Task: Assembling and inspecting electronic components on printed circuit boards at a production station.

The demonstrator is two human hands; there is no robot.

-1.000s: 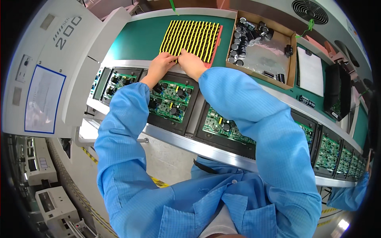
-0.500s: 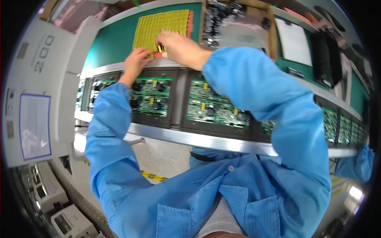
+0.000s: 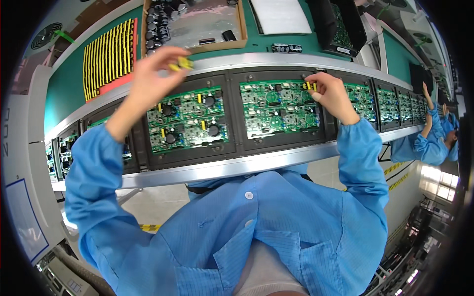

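Fingers of your left hand (image 3: 149, 73) clamp yellow parts (image 3: 185, 62); those of your right hand (image 3: 334, 94) pinch a yellow-and-black piece (image 3: 309, 86). Each is probably light and stiff (perhaps fragile), best held by its sides.

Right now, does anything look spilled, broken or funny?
Nothing looks clearly spilled or broken. Only slightly odd: some dark cylinders lie on the green tabletop, outside the cardboard box where similar ones lie.

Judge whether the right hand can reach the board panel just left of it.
Probably yes: the right hand is at the upper right edge of the board panel, with nothing visible between, though it holds yellow parts.
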